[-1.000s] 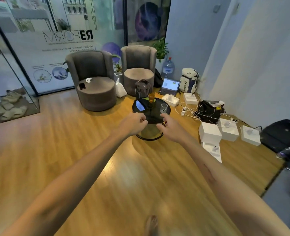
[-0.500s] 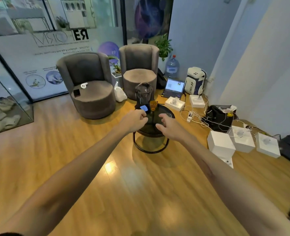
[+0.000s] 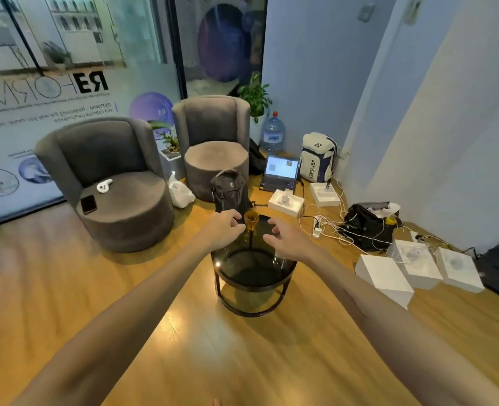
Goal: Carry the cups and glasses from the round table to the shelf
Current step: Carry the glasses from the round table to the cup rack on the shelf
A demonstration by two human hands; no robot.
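Observation:
A round dark glass table (image 3: 236,281) stands on the wooden floor straight ahead. An amber glass (image 3: 251,220) stands upright at its far edge. A clear glass (image 3: 278,261) shows only partly on the right side, under my right wrist. My left hand (image 3: 223,230) hovers just left of the amber glass with fingers loosely curved, holding nothing. My right hand (image 3: 286,238) reaches over the table to the right of the amber glass, fingers spread and empty. No shelf is in view.
Two grey armchairs (image 3: 116,183) (image 3: 213,148) stand behind the table, and a black backpack (image 3: 229,190) leans at its far side. To the right lie a laptop (image 3: 280,171), white boxes (image 3: 384,273), tangled cables (image 3: 327,224) and a black bag (image 3: 368,224).
I have come closer to the table, which now looks larger and lower in view. Both hands have moved out over its top, and the right hand's fingers have spread.

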